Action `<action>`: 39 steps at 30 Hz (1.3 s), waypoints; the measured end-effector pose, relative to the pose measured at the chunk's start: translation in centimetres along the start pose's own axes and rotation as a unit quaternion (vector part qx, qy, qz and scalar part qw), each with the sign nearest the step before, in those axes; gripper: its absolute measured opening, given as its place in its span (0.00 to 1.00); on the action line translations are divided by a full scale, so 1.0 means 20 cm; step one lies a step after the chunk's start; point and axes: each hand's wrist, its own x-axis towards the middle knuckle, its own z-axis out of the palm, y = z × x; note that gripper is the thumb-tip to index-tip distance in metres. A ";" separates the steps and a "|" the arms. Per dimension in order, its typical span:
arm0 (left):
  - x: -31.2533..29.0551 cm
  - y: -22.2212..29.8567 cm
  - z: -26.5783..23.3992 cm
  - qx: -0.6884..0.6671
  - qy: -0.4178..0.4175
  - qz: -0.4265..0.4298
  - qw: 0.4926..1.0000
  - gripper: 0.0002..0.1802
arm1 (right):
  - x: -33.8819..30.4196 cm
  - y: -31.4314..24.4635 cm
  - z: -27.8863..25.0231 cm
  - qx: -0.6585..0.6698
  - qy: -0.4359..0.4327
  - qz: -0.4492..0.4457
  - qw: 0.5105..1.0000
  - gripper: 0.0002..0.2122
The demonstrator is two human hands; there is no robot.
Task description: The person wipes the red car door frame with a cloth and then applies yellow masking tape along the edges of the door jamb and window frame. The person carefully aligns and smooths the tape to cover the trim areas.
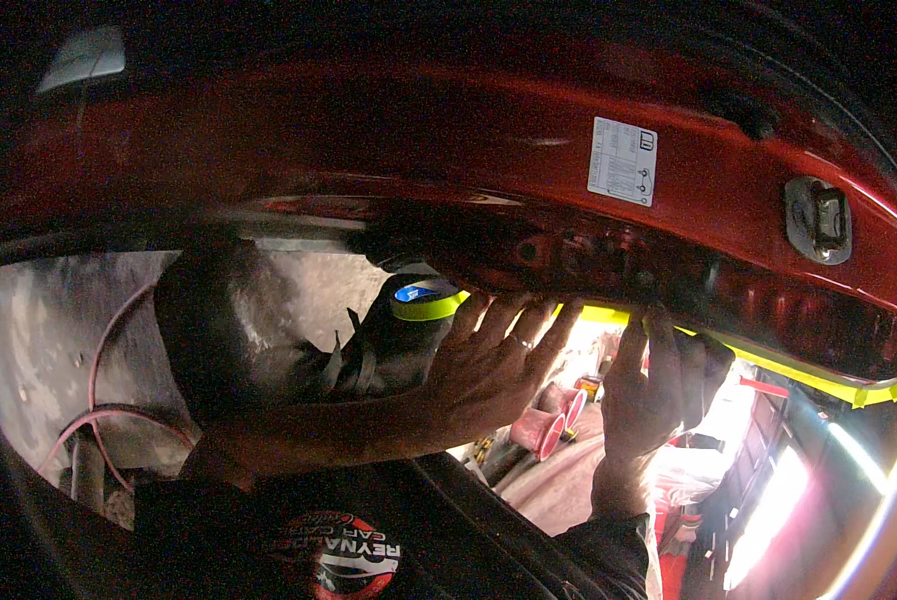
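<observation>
A strip of yellow masking tape (pixel 819 376) runs along the lower edge of a glossy red car panel (pixel 449 120). At its left end hangs the tape roll (pixel 424 304), yellow with a blue and white core. My left hand (pixel 489 360) reaches across from the left, fingers stretched and slightly spread. Its fingertips press up at the panel edge over the tape, right beside the roll; a ring shows on one finger. Further right, my right hand (pixel 654 385) comes up from below with its fingers extended, tips against the taped edge. Shadow hides part of its fingers.
A white label (pixel 623 161) and a metal latch (pixel 819 220) are on the panel. A dark shoe (pixel 394 340) and bent leg are at left, near a reddish hose (pixel 94 370) on the floor. Red cone-shaped objects (pixel 539 432) lie below, beside bright light strips (pixel 769 520).
</observation>
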 end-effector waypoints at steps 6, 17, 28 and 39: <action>0.01 -0.01 0.04 -0.013 0.011 0.011 1.000 0.33 | -0.04 -0.01 0.02 -0.020 -0.009 0.075 0.997 0.08; 0.09 0.05 0.01 -0.070 -0.028 -0.008 0.997 0.35 | -0.03 0.00 -0.02 0.002 0.008 0.067 0.998 0.14; 0.11 0.02 -0.06 -0.043 -0.081 0.034 0.995 0.32 | -0.01 -0.04 0.00 0.031 0.077 0.171 0.982 0.31; 0.13 0.01 -0.08 -0.032 -0.079 0.047 0.995 0.32 | -0.09 0.00 0.05 0.053 0.100 0.196 0.974 0.36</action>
